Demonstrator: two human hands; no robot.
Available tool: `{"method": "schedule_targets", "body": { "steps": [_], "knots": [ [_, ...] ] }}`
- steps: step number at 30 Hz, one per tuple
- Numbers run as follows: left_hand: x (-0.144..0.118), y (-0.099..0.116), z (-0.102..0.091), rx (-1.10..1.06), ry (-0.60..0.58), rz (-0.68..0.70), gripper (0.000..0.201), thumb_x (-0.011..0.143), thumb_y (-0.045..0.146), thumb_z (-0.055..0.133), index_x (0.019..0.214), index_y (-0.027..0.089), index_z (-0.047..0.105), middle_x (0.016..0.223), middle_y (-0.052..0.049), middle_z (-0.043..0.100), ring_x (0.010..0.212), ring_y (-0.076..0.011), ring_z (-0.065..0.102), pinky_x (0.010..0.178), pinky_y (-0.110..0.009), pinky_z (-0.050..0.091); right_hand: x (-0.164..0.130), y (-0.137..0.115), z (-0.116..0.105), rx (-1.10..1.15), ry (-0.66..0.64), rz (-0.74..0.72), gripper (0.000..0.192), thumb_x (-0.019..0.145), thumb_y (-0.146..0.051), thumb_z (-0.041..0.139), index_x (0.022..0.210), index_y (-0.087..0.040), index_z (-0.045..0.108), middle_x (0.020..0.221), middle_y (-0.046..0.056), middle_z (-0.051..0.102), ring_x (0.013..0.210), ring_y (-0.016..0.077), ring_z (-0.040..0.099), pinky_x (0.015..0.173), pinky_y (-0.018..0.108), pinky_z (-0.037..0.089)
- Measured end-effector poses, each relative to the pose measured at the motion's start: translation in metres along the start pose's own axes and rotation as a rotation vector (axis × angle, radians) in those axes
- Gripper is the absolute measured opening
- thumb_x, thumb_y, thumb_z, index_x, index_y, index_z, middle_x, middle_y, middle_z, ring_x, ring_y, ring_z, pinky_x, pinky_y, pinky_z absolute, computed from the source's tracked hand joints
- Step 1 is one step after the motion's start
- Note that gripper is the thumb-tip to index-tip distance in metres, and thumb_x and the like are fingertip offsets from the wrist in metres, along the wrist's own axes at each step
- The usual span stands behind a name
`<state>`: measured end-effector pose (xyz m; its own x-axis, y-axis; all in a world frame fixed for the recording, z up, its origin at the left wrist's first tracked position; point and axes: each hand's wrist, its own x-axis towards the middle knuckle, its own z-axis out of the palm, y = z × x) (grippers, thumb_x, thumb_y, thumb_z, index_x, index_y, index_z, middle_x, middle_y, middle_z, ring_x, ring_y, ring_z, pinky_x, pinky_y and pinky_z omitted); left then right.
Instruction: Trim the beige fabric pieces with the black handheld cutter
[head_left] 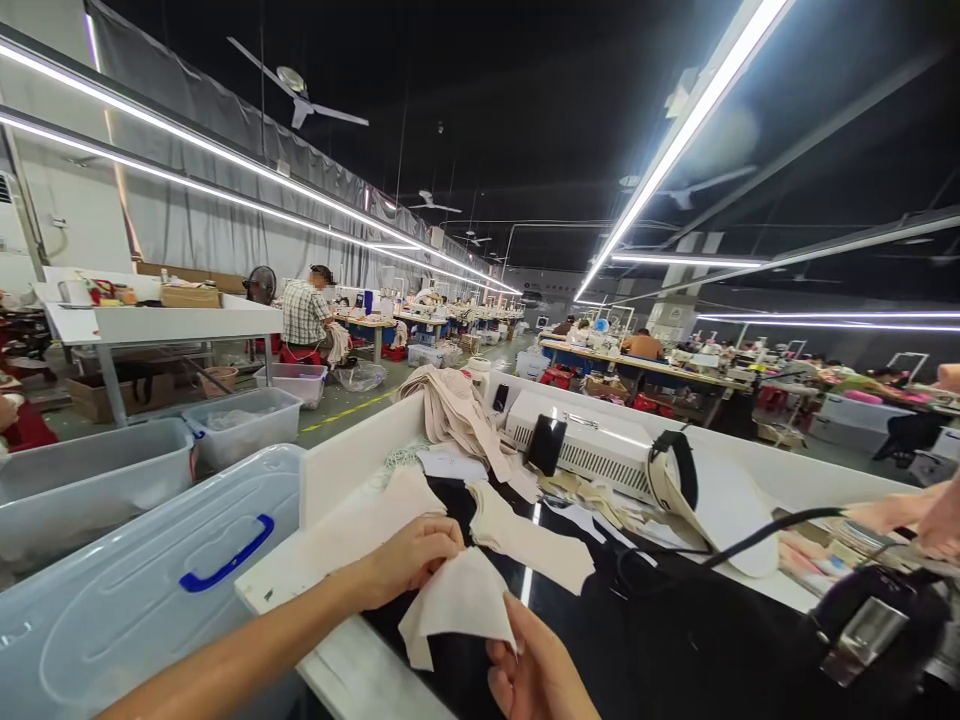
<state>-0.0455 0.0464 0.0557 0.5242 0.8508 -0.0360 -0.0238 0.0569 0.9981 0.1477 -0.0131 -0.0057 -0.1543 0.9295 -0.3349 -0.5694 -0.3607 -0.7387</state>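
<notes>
At the near table (352, 670) edge I see both hands closed on one cream fabric piece (457, 605): left hand (409, 560) pinches its top edge, right hand (536, 670) grips its lower corner. More cream pieces (525, 545) lie just beyond.

The person's left hand (409, 560) and its long, slender forearm were bare right down to the lower edge of the view, with no sleeve, watch or glove on them. The right hand (536, 668) was bare too, and no ring showed on the fingers that were visible. It was cut off by the frame near the wrist, so any sleeve there could not be made out.
</notes>
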Motion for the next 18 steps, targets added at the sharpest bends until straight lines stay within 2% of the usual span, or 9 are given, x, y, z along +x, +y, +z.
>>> {"method": "schedule_targets", "body": {
  "steps": [2,5,8,10,14,18],
  "knots": [
    [-0.002,-0.005,0.003,0.015,-0.009,-0.067,0.029,0.073,0.042,0.067,0.071,0.021,0.046,0.064,0.006,0.034,0.056,-0.0105,0.025,0.050,-0.026,0.015,-0.009,-0.003,-0.003,-0.042,-0.009,-0.055,0.054,0.056,-0.044,0.101,0.092,-0.018,0.070,0.066,-0.005,0.066,0.052,0.0050,0.058,0.051,0.014,0.051],
    [-0.003,-0.013,0.007,0.057,-0.026,-0.172,0.044,0.084,0.063,0.061,0.077,0.020,0.053,0.062,0.006,0.040,0.053,-0.0105,0.028,0.050,-0.026,0.015,-0.019,-0.006,-0.007,-0.128,-0.033,-0.114,0.053,0.059,-0.046,0.100,0.092,-0.016,0.072,0.068,-0.003,0.066,0.051,0.0036,0.053,0.046,0.013,0.047],
    [-0.004,-0.022,0.014,0.109,-0.070,-0.228,0.064,0.082,0.081,0.058,0.076,0.018,0.057,0.061,0.005,0.043,0.052,-0.0100,0.029,0.051,-0.026,0.018,-0.024,-0.006,-0.010,-0.187,-0.060,-0.167,0.052,0.061,-0.050,0.097,0.091,-0.016,0.073,0.070,-0.002,0.066,0.054,0.0045,0.052,0.045,0.013,0.046],
    [-0.003,-0.026,0.019,0.127,-0.085,-0.220,0.065,0.076,0.082,0.065,0.074,0.018,0.056,0.062,0.005,0.043,0.053,-0.0096,0.029,0.052,-0.026,0.019,-0.026,-0.004,-0.011,-0.195,-0.073,-0.175,0.053,0.061,-0.052,0.097,0.092,-0.016,0.074,0.071,-0.002,0.065,0.055,0.0055,0.053,0.046,0.014,0.047],
    [0.000,-0.028,0.026,0.139,-0.052,-0.153,0.058,0.071,0.071,0.077,0.075,0.019,0.054,0.066,0.007,0.043,0.059,-0.0101,0.032,0.055,-0.025,0.023,-0.026,0.001,-0.018,-0.211,-0.082,-0.123,0.056,0.063,-0.059,0.093,0.093,-0.015,0.074,0.069,-0.002,0.063,0.053,0.0057,0.051,0.046,0.015,0.046],
    [0.001,-0.028,0.028,0.150,-0.022,-0.111,0.051,0.075,0.066,0.074,0.076,0.018,0.057,0.067,0.006,0.045,0.062,-0.0113,0.036,0.058,-0.024,0.027,-0.024,0.009,-0.030,-0.308,-0.124,-0.092,0.058,0.059,-0.061,0.095,0.086,-0.014,0.073,0.063,-0.004,0.057,0.048,0.0022,0.044,0.048,0.015,0.039]
  ]
}}
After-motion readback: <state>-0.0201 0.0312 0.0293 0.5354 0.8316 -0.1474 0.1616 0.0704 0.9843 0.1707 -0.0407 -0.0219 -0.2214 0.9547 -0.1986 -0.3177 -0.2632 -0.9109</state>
